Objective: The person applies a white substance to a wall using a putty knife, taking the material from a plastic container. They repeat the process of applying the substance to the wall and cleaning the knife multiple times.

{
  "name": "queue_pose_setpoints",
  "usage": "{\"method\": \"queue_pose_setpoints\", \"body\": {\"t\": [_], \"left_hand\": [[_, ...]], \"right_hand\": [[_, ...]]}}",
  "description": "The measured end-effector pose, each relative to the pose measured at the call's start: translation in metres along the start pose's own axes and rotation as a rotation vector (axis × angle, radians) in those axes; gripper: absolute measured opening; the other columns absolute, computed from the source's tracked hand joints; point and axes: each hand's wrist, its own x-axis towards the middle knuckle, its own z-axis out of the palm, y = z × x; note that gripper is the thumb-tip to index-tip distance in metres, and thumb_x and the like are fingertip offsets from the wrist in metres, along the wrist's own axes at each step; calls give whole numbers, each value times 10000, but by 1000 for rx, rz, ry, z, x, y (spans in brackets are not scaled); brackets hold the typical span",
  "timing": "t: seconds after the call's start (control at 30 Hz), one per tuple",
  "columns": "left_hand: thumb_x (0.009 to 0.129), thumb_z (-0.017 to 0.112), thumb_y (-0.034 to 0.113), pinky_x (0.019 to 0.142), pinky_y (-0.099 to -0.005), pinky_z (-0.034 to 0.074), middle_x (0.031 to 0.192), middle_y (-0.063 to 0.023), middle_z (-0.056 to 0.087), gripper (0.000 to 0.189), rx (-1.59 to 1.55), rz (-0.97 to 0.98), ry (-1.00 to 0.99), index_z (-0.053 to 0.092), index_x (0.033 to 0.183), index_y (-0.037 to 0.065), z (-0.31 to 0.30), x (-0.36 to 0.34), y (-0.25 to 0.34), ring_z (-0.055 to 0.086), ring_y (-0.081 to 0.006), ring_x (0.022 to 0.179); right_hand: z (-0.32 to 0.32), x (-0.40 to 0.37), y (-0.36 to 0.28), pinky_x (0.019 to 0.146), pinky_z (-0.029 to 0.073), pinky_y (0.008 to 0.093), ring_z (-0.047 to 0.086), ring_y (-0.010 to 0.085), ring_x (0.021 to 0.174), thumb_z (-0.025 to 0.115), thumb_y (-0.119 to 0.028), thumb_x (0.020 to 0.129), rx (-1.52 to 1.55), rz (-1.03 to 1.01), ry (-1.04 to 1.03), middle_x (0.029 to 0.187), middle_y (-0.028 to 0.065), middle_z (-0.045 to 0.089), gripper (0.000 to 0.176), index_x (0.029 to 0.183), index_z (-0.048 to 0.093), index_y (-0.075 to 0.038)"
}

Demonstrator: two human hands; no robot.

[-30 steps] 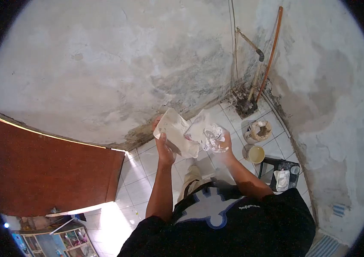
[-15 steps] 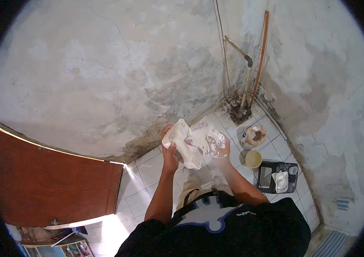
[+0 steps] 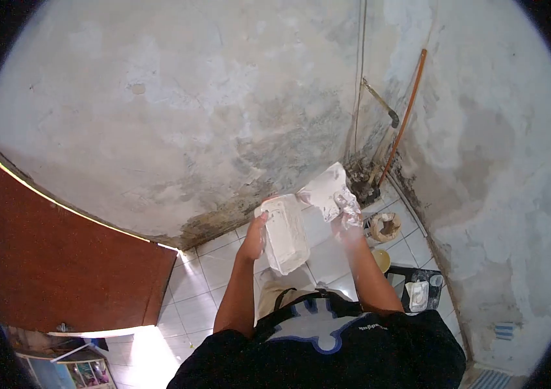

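My left hand (image 3: pixel 254 238) grips the long side of a white rectangular tub (image 3: pixel 287 241), thumb over its rim. Pale white material coats the inside of the tub, which is tilted toward me. In my right hand (image 3: pixel 347 228) is a crumpled plastic bag (image 3: pixel 327 192), whitish and smeared with white powder. The fingers are bunched around its gathered end, while the wide part spreads toward the wall, to the right of the tub. White dust covers the right hand and wrist.
On the tiled floor to the right stand an opened sack (image 3: pixel 387 227), a yellowish bucket (image 3: pixel 381 260) and a black stool (image 3: pixel 432 277) bearing a white container (image 3: pixel 417 295). An orange pipe (image 3: pixel 406 110) leans in the stained wall corner. A brown door (image 3: pixel 81 253) is at left.
The tub has turned so its inside faces up toward me. My right hand has moved the bag up and away from the tub. The view has shifted slightly.
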Motion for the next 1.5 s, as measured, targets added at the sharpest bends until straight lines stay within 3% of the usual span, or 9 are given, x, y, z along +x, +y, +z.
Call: {"method": "queue_pose_setpoints", "body": {"t": [0.23, 0.4, 0.77, 0.93, 1.13, 1.27, 1.37, 1.43, 1.5], "left_hand": [[930, 438, 488, 1010, -380, 395, 1290, -95, 539, 608, -114, 26, 255, 430, 1347, 46, -96, 2, 19, 529, -239, 1167], [947, 434, 455, 1046, -355, 344, 1326, -87, 518, 590, -176, -6, 386, 429, 1359, 32, -159, -8, 30, 487, -228, 1218], [916, 500, 461, 1029, -373, 357, 1304, -104, 520, 588, -229, 51, 511, 458, 1317, 33, -225, 19, 63, 480, -256, 1217], [929, 491, 437, 1049, -372, 333, 1297, -96, 520, 559, -174, -23, 614, 449, 1321, 40, -225, 35, 51, 472, -248, 1218], [943, 445, 422, 1079, -396, 294, 1356, -103, 460, 554, -183, -18, 682, 417, 1345, 42, -242, 22, 9, 411, -259, 1272], [923, 445, 468, 1080, -413, 293, 1360, -112, 458, 620, -202, -85, 780, 388, 1370, 43, -250, 20, -5, 414, -280, 1270], [915, 451, 481, 1075, -419, 301, 1355, -115, 461, 629, -180, -82, 806, 387, 1373, 54, -238, 29, 1, 417, -284, 1269], [919, 456, 471, 1066, -425, 317, 1346, -115, 465, 610, -156, -68, 822, 393, 1367, 62, -232, 40, 8, 422, -285, 1261], [920, 456, 476, 1060, -425, 324, 1344, -114, 465, 612, -176, -73, 840, 395, 1364, 60, -239, 45, 6, 424, -286, 1257]], "right_hand": [[7, 25, 43, 1017, 434, 382, 538, 243, 1162, 557, -34, 881, 113, 211, 44, 1251, 121, 546, 441, 1308, 452, 3], [6, 35, 113, 883, 523, 347, 617, 227, 1020, 601, -38, 873, 13, 383, 170, 1141, 117, 612, 357, 1218, 523, 12], [-74, 130, 263, 782, 541, 340, 619, 191, 979, 638, -78, 854, -295, 160, 229, 1085, 55, 636, 323, 1167, 558, -67], [-111, 184, 330, 782, 523, 323, 608, 206, 982, 636, -140, 868, -82, 395, 403, 1097, 44, 627, 280, 1134, 567, -85], [-136, 269, 410, 810, 504, 324, 625, 198, 932, 501, -96, 896, -670, 136, 624, 999, 72, 659, 214, 1083, 602, -75], [-123, 283, 460, 662, 455, 314, 523, 117, 836, 534, -96, 858, 447, 262, 638, 913, 8, 574, 208, 1061, 571, -123], [-117, 258, 496, 616, 437, 302, 492, 104, 762, 530, -103, 848, -712, -677, 354, 837, -15, 540, 165, 1006, 580, -96], [-64, 226, 438, 600, 430, 277, 501, 86, 747, 497, -59, 829, -370, 150, 311, 784, -34, 512, 140, 938, 582, -70], [-68, 209, 424, 605, 433, 268, 510, 90, 731, 514, -71, 833, -193, 150, 327, 773, -35, 521, 121, 928, 587, -53]]}}
